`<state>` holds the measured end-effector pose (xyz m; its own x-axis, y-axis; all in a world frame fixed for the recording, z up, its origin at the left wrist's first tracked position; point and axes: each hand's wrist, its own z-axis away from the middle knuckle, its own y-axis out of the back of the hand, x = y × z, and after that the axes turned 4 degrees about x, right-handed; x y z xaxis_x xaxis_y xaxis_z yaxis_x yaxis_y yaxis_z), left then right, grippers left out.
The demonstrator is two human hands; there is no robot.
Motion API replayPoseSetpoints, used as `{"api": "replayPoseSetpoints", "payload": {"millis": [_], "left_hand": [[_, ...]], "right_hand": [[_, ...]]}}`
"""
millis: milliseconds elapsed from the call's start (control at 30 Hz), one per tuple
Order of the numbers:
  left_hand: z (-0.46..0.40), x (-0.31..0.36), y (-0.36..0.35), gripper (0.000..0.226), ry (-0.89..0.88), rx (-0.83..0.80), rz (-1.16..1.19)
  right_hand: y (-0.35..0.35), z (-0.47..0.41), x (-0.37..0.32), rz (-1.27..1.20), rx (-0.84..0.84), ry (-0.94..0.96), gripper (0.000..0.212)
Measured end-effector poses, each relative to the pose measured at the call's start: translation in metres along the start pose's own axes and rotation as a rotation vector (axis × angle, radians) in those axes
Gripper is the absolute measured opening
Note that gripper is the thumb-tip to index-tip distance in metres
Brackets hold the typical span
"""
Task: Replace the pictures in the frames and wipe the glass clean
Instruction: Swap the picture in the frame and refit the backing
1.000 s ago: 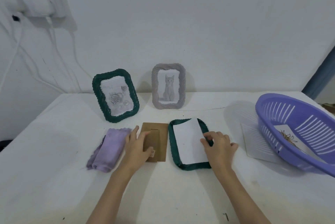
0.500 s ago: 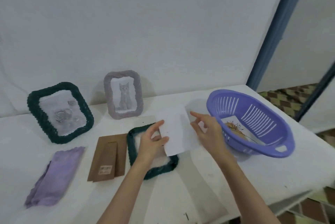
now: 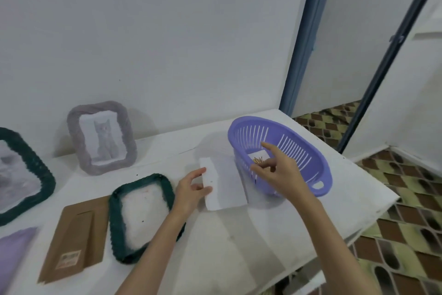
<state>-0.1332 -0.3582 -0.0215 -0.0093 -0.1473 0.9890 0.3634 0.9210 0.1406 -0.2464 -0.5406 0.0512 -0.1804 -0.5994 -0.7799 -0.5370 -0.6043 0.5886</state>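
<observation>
Two hands are out over the white table (image 3: 239,242). Nearest, the brown backing board (image 3: 74,239) lies flat at the front left, with a purple cloth (image 3: 12,254) at the left edge. Just beside the board lies the dark green frame (image 3: 141,215), face down and open. The left hand (image 3: 191,190) pinches the left edge of a white sheet (image 3: 224,182) between thumb and fingers, the sheet just right of the frame and close to the basket. The right hand (image 3: 278,170) hovers over the purple basket (image 3: 308,151), fingers loose and apart, index pointing, gripping nothing. A picture (image 3: 258,157) lies in the basket bottom. Further back, a grey frame (image 3: 101,138) with a cat picture stands against the wall, and another green frame (image 3: 21,170) stands at far left.
</observation>
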Motion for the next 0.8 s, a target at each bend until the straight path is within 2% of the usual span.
{"api": "replayPoseSetpoints", "payload": {"millis": [100, 167, 267, 333, 400, 467, 567, 633, 700, 800], "left_hand": [[-0.009, -0.004, -0.013, 0.057, -0.010, 0.004, -0.161], [-0.013, -0.006, -0.022, 0.057, -0.100, -0.014, -0.294], [-0.023, -0.014, -0.033, 0.059, -0.260, -0.048, -0.666], [-0.026, -0.017, -0.035, 0.055, -0.239, -0.069, -0.857], [-0.029, -0.017, -0.035, 0.048, -0.194, -0.094, -0.895], [-0.028, -0.013, -0.036, 0.042, -0.181, -0.047, -0.799], [-0.016, 0.007, -0.040, 0.042, -0.073, 0.048, -0.239], [-0.006, 0.024, -0.048, 0.048, -0.035, -0.016, -0.034], [-0.001, 0.033, -0.058, 0.062, -0.095, -0.083, -0.014], [-0.004, 0.032, -0.066, 0.075, -0.216, -0.066, -0.077]], "right_hand": [[0.011, -0.007, -0.003, -0.053, 0.014, 0.013, 0.062], [0.013, -0.010, -0.002, -0.067, -0.002, 0.016, 0.060], [0.007, -0.007, 0.005, -0.065, -0.023, 0.015, 0.058], [0.000, -0.003, 0.009, -0.045, -0.044, 0.021, 0.055], [-0.006, 0.001, 0.010, -0.017, -0.045, 0.046, 0.053], [-0.010, 0.003, 0.011, -0.005, -0.028, 0.062, 0.051], [-0.005, -0.002, 0.012, -0.043, -0.091, -0.001, 0.044], [0.005, -0.014, 0.018, -0.069, -0.144, -0.052, 0.037], [0.014, -0.030, 0.029, 0.003, -0.156, -0.092, 0.036], [0.024, -0.052, 0.048, 0.239, -0.200, -0.167, 0.049]]}}
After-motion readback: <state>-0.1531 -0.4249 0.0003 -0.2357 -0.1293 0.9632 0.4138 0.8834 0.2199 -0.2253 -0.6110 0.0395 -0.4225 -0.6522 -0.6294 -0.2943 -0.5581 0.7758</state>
